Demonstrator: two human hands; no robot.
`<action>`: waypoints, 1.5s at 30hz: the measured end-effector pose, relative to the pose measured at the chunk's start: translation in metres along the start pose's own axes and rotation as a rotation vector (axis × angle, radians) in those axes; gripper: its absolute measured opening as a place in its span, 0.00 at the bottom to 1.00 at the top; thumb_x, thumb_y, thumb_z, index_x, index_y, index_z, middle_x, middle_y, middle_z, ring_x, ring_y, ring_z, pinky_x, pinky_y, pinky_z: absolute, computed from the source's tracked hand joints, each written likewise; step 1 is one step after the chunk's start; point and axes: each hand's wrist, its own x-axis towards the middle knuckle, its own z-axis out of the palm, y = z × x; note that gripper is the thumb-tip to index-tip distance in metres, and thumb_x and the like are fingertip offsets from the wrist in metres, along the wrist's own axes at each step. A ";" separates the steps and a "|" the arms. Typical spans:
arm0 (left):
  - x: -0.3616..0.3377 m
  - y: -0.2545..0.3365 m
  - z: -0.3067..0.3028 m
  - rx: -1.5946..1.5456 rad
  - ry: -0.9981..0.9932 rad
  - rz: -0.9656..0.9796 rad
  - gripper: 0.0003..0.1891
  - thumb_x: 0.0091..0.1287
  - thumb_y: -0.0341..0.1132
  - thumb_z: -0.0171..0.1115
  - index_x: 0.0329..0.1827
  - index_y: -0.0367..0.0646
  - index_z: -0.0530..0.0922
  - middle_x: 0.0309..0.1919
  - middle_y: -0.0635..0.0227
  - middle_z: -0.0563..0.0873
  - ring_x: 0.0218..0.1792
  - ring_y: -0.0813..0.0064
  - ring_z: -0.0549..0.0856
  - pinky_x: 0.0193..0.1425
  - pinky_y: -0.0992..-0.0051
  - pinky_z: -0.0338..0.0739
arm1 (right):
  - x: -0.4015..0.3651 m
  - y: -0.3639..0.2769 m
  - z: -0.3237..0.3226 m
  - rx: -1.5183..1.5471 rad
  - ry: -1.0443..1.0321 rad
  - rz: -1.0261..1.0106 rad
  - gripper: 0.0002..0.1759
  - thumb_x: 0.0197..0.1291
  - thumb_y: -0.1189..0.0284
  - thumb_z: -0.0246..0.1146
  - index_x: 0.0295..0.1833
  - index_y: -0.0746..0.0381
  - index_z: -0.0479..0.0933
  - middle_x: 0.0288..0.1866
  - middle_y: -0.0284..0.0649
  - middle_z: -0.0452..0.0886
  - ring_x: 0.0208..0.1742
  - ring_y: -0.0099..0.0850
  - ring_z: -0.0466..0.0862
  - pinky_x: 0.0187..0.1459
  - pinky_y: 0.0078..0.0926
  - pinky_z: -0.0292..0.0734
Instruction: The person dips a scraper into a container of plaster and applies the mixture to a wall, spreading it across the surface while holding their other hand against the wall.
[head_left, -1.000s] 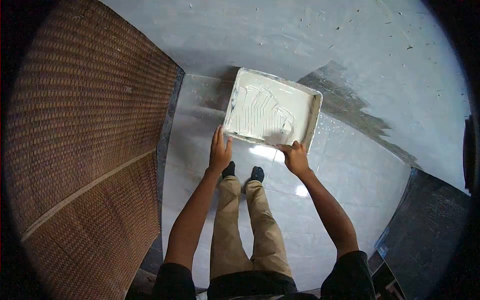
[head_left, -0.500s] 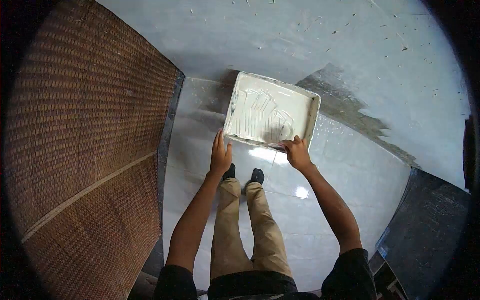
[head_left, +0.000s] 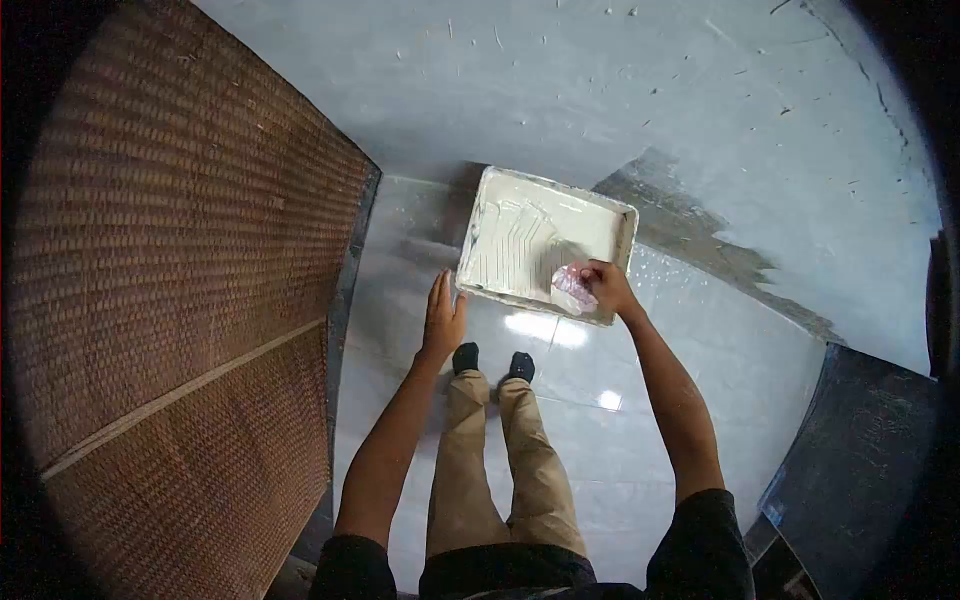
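A rectangular tray [head_left: 629, 240] of off-white paint sits on the tiled floor, with ridged lines showing through the paint on its left part. My right hand [head_left: 610, 287] is closed on a small pinkish, paint-smeared object [head_left: 573, 288], held over the tray's near right part; what exactly it is cannot be made out. At the tray's near left corner is my left hand [head_left: 443, 318], its fingers stretched out and its fingertips at or very near the rim.
A woven brown panel [head_left: 200, 260] stands along the left. Beyond the tray rises a pale wall [head_left: 500, 80] with a bare grey patch [head_left: 700, 220]. A dark board [head_left: 860, 450] is at the right. My feet in dark socks [head_left: 521, 366] are on the floor [head_left: 600, 450].
My right hand has turned and brought the pinkish object up into plain view over the tray. The view has shifted slightly, so the tray appears lower. My left hand remains by the corner.
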 end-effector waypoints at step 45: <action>0.098 0.573 -0.461 -0.170 0.621 1.350 0.29 0.76 0.44 0.50 0.75 0.36 0.62 0.73 0.49 0.67 0.75 0.52 0.64 0.78 0.60 0.58 | -0.260 -0.636 -0.357 0.212 1.186 -1.355 0.19 0.67 0.74 0.64 0.61 0.68 0.79 0.41 0.38 0.85 0.42 0.21 0.78 0.46 0.21 0.73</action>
